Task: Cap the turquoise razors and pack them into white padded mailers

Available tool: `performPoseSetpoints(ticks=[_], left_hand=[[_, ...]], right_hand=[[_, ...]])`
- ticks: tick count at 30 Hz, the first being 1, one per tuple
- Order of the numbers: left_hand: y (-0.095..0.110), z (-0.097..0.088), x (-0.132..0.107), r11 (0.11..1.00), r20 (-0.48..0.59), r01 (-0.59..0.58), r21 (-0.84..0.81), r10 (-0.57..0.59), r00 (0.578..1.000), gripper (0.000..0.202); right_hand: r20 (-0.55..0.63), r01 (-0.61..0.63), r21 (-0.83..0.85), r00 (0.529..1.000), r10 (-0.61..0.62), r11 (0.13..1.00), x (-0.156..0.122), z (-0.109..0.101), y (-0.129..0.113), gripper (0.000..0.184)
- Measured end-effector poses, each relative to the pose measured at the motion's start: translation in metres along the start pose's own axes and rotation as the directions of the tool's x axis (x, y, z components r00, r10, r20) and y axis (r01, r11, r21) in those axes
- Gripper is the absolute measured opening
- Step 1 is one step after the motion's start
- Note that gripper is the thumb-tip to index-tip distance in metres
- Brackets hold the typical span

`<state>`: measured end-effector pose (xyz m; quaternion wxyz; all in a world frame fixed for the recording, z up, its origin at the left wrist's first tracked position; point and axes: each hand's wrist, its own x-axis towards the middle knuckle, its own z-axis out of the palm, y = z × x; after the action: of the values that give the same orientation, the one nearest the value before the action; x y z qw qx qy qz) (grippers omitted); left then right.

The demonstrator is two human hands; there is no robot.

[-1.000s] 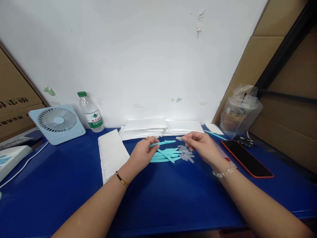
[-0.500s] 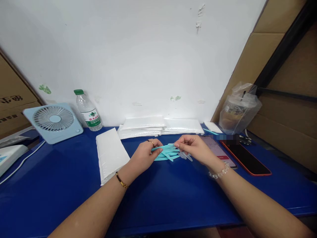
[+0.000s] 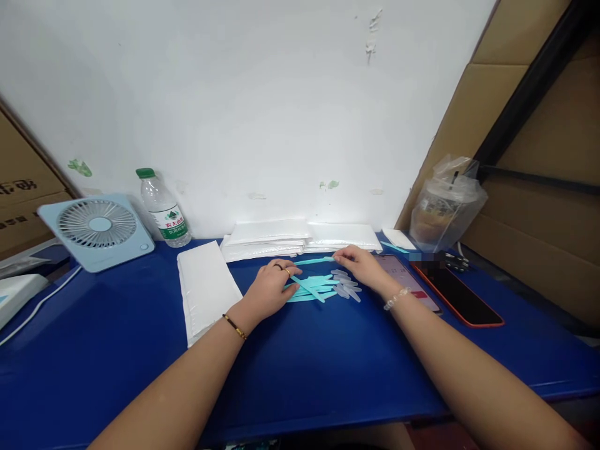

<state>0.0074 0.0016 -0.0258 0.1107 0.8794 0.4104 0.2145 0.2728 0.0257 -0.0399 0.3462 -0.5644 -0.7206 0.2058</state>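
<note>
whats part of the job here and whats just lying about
In use, apparently:
thin turquoise plastic sticks
small translucent plastic slips

Lying about, it seems:
square pale-blue plastic fan
clear green-capped plastic bottle
flat orange-edged black phone
bagged clear plastic drink cup

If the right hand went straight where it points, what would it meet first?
Past the teal stick the right hand touches, probably the stacked white packets by the wall, though depth is unclear.

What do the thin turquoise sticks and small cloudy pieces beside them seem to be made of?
Thin turquoise sticks: probably plastic with a smooth, satin finish, judging by their even colour and mostly straight shape. Small translucent, elongated pieces: likely plastic too, smooth and slightly frosted, since they look cloudy grey.
</note>
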Motion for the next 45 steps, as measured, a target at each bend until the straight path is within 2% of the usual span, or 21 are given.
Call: performPoseSetpoints(ticks=[4, 7, 10, 14, 22, 24, 27, 31, 37, 45], left_hand=[[0.002, 0.002, 0.000, 0.999, 0.097, 0.022, -0.028, -0.020, 0.995, 0.017], [0.004, 0.000, 0.000, 0.999, 0.115, -0.003, -0.053, 0.009, 0.993, 0.013], [0.005, -0.001, 0.000, 0.998, 0.111, 0.022, -0.064, -0.014, 0.994, 0.012], [0.004, -0.004, 0.002, 0.992, 0.082, 0.098, -0.084, -0.091, 0.992, 0.015], [-0.001, -0.003, 0.003, 0.953, 0.033, 0.196, -0.231, -0.193, 0.981, 0.021], [-0.002, -0.002, 0.003, 0.947, 0.032, 0.203, -0.249, -0.201, 0.979, 0.021], [-0.004, -0.002, 0.004, 0.939, 0.021, 0.205, -0.275, -0.208, 0.978, 0.021], [-0.005, -0.001, 0.005, 0.926, 0.012, 0.211, -0.312, -0.218, 0.976, 0.023], [-0.006, 0.000, 0.006, 0.929, 0.009, 0.201, -0.310, -0.209, 0.978, 0.022], [0.002, 0.002, 0.007, 0.945, 0.021, 0.157, -0.286, -0.158, 0.987, 0.019]], right_hand=[[0.134, 0.064, -0.056, 0.989, -0.056, 0.996, 0.000, 0.005, -0.001, 0.024], [0.156, 0.089, -0.076, 0.985, -0.076, 0.993, -0.003, 0.001, -0.003, 0.023], [0.131, 0.079, -0.121, 0.989, -0.063, 0.990, -0.006, -0.007, -0.003, 0.024], [0.206, 0.088, -0.168, 0.977, -0.053, 0.982, -0.011, -0.017, -0.003, 0.017], [0.186, 0.127, -0.310, 0.980, -0.071, 0.942, -0.013, -0.015, -0.011, 0.007], [0.180, 0.102, -0.256, 0.982, -0.056, 0.961, -0.014, -0.016, -0.013, 0.009], [0.200, 0.053, -0.055, 0.979, -0.041, 0.997, -0.018, -0.019, -0.018, 0.020], [0.258, 0.072, 0.129, 0.961, -0.103, 0.989, -0.022, -0.022, -0.028, 0.027], [0.241, 0.074, 0.145, 0.965, -0.108, 0.987, -0.023, -0.018, -0.036, 0.029], [0.259, 0.135, 0.131, 0.952, -0.165, 0.982, -0.026, -0.005, -0.045, 0.023]])
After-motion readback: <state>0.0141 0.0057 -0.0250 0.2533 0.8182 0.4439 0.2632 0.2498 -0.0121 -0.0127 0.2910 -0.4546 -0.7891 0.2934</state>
